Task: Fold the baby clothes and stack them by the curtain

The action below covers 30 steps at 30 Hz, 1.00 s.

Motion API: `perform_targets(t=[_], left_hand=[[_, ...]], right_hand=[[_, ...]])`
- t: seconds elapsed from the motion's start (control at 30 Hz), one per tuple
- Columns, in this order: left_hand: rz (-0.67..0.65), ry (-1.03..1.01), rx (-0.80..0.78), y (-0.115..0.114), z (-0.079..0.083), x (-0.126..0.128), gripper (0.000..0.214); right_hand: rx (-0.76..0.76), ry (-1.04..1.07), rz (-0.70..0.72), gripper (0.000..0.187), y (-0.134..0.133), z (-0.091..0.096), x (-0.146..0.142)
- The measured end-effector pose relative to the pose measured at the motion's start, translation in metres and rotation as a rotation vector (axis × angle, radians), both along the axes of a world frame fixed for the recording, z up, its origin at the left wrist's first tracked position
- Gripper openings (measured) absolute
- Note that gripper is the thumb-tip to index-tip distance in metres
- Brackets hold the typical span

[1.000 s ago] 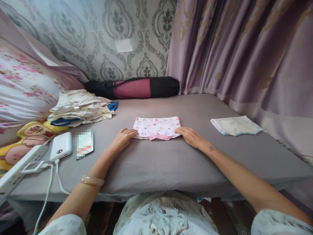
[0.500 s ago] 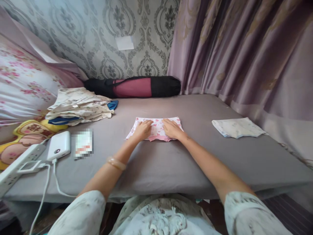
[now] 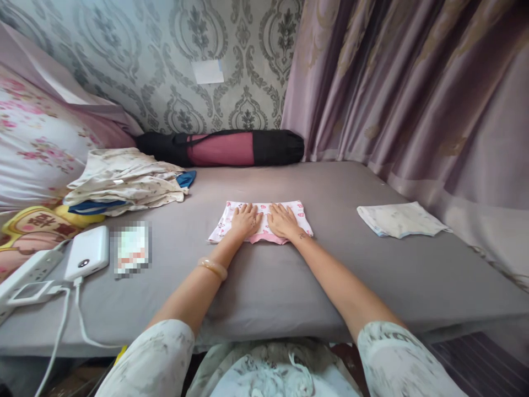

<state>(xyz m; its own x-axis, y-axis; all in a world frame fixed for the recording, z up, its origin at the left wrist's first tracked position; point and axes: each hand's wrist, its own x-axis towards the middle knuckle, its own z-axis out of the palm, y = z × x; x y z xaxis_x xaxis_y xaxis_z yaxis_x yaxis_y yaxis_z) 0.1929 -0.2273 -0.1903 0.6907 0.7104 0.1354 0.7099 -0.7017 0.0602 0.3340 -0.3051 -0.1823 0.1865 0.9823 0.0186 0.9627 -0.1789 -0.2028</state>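
Observation:
A small folded garment (image 3: 264, 211), white with a pink print and a pink edge towards me, lies flat in the middle of the grey-covered surface (image 3: 281, 292). My left hand (image 3: 247, 220) rests palm down on its left half, fingers stretched away from me. On the right half lies my right hand (image 3: 283, 221), also flat with its fingers extended. Both hands press on the cloth without gripping it, and they cover part of its print. Further right, apart from my hands, is another folded pale garment (image 3: 401, 219) with a bluish edge.
A heap of cream clothes (image 3: 128, 182) sits back left. Nearer are a yellow cushion (image 3: 35, 229), a white power bank (image 3: 87, 251) on a cable, a power strip (image 3: 33, 273) and a blurred packet (image 3: 132, 248). A black and maroon bag (image 3: 221, 149) lies along the wall.
My hands have come slightly closer together on the pink-printed garment and now lie flatter, fingers straighter. The whole view has shifted a little.

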Motion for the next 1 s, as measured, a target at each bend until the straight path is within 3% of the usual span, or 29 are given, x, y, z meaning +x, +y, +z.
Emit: perform_targets(t=[0.3,0.47,0.6,0.87,1.0], left_hand=[[0.114,-0.042,-0.092,0.017,0.004,-0.033,0.047],[0.119,-0.002,-0.124,0.019,0.007,-0.033,0.054],[0.161,0.007,-0.062,0.024,0.012,-0.037,0.062],[0.186,0.035,-0.136,0.031,-0.003,-0.047,0.061],[0.185,0.029,-0.153,0.032,0.000,-0.046,0.062]], right_hand=[[0.036,-0.075,-0.181,0.060,-0.021,-0.004,0.036],[0.017,-0.051,-0.183,0.060,-0.022,-0.003,0.039],[0.031,-0.043,-0.167,0.063,-0.020,0.003,0.046],[-0.017,-0.044,-0.199,0.066,-0.020,-0.004,0.052],[-0.038,-0.043,-0.201,0.065,-0.020,0.001,0.051]])
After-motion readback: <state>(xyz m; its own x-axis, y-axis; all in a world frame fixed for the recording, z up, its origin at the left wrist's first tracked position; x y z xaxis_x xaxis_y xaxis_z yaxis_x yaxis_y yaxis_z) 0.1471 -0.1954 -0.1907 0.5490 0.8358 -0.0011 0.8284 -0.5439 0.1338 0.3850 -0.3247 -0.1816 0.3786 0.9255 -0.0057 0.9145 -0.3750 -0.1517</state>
